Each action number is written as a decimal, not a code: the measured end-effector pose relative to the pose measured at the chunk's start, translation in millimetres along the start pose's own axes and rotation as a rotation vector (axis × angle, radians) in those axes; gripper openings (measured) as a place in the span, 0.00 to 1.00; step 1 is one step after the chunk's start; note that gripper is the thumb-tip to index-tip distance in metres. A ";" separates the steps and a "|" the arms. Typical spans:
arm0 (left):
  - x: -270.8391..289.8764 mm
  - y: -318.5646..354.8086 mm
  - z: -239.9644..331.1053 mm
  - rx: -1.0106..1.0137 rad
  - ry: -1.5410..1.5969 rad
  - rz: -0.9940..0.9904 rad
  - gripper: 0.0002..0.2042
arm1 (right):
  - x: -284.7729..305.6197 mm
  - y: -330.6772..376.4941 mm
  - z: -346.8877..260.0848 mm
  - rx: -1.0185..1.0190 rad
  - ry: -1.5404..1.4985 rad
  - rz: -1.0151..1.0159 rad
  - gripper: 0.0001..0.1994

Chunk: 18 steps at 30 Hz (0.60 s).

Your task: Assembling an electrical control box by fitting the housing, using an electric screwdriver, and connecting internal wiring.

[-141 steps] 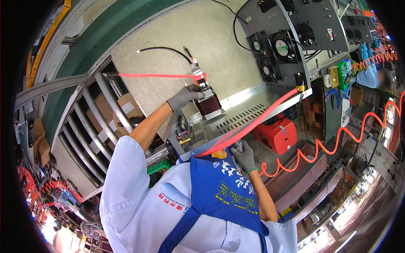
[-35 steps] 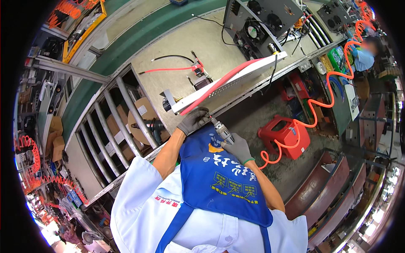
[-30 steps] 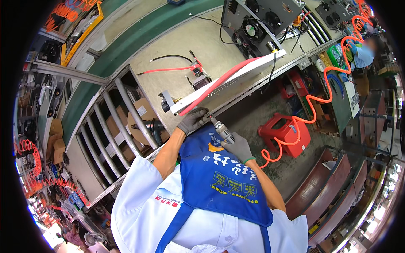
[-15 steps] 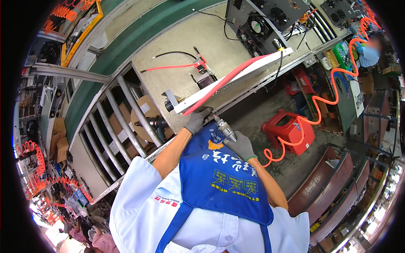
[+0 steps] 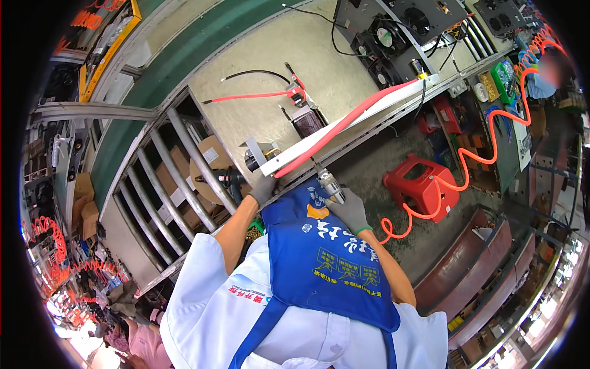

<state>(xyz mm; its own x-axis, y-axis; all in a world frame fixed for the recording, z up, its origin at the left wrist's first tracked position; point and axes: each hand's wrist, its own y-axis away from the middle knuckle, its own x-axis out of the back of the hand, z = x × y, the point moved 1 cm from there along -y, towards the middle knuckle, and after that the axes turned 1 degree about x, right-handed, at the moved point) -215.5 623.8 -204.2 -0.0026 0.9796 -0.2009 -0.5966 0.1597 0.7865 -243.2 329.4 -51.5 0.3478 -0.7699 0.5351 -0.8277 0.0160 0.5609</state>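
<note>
My right hand (image 5: 350, 211), in a grey glove, is closed around a silver air screwdriver (image 5: 330, 184) with its bit pointing up toward the long white panel (image 5: 375, 111). A thick red cable (image 5: 344, 126) runs along that panel, which stands on edge at the bench's near side. My left hand (image 5: 264, 189), also gloved, is at the panel's left end, beside a black round part on a metal bracket (image 5: 255, 158); its fingers are mostly hidden. Behind the panel sit a dark coil-like part (image 5: 308, 123) and a red-and-grey component (image 5: 296, 95) with red and black leads.
Grey housings with fans (image 5: 384, 40) stand on the bench (image 5: 246, 55) at the back right. Metal rollers (image 5: 175, 184) lie to the left, with a black power drill (image 5: 227, 179) near them. A red stool (image 5: 421, 187) stands on the floor at right, crossed by a coiled orange hose (image 5: 473, 163).
My left hand has moved left and down, away from the screwdriver's tip to the panel's left end. My right hand still holds the screwdriver in nearly the same place.
</note>
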 end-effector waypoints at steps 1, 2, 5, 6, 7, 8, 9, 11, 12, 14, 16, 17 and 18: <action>15.0 -4.1 -2.7 -0.072 -0.052 0.087 0.12 | 1.7 0.9 -2.2 0.000 -0.008 0.004 0.21; 33.9 -11.3 -6.8 -0.107 -0.038 0.113 0.13 | 1.3 1.9 -4.5 0.004 -0.015 0.001 0.21; 67.0 -47.7 10.6 -0.182 0.472 0.109 0.14 | -6.0 -2.1 2.1 -0.024 -0.095 -0.032 0.20; 89.8 -59.7 17.3 -0.125 0.555 -0.002 0.15 | -7.2 -2.3 -4.4 -0.015 -0.088 -0.052 0.20; 108.9 -77.8 18.6 -0.416 -0.088 0.177 0.16 | -9.2 -3.7 -13.7 -0.004 -0.076 -0.067 0.19; 69.7 -75.9 73.0 -0.475 -0.239 0.313 0.19 | -8.0 -3.0 -9.7 -0.042 -0.071 -0.018 0.19; 50.5 -69.9 108.3 -0.355 -0.202 0.233 0.18 | -9.4 -2.4 -10.5 -0.046 -0.067 -0.016 0.19; 31.3 -74.8 142.2 -0.232 -0.150 0.165 0.17 | -13.1 0.0 -12.9 -0.066 -0.090 0.002 0.19; 24.1 -82.8 150.6 -0.162 -0.125 0.012 0.17 | -12.8 0.6 -15.5 -0.077 -0.096 -0.018 0.18; 13.0 -101.3 158.2 -0.094 -0.086 -0.137 0.16 | -15.1 1.0 -20.9 -0.104 -0.082 -0.022 0.18; 4.5 -119.3 153.9 0.012 -0.018 -0.449 0.14 | -18.4 0.0 -19.5 -0.115 -0.075 -0.028 0.19; -2.5 -122.5 157.1 0.012 -0.011 -0.452 0.14 | -19.7 0.3 -18.5 -0.118 -0.068 -0.028 0.19; -9.1 -123.7 159.3 0.083 0.011 -0.584 0.14 | -20.8 0.8 -17.4 -0.122 -0.069 -0.020 0.19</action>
<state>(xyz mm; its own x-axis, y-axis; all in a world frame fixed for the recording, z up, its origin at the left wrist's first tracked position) -13.9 614.5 -206.6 0.2986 0.7250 -0.6207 -0.4365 0.6821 0.5867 -243.4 356.6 -51.1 0.3294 -0.8127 0.4807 -0.7597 0.0742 0.6460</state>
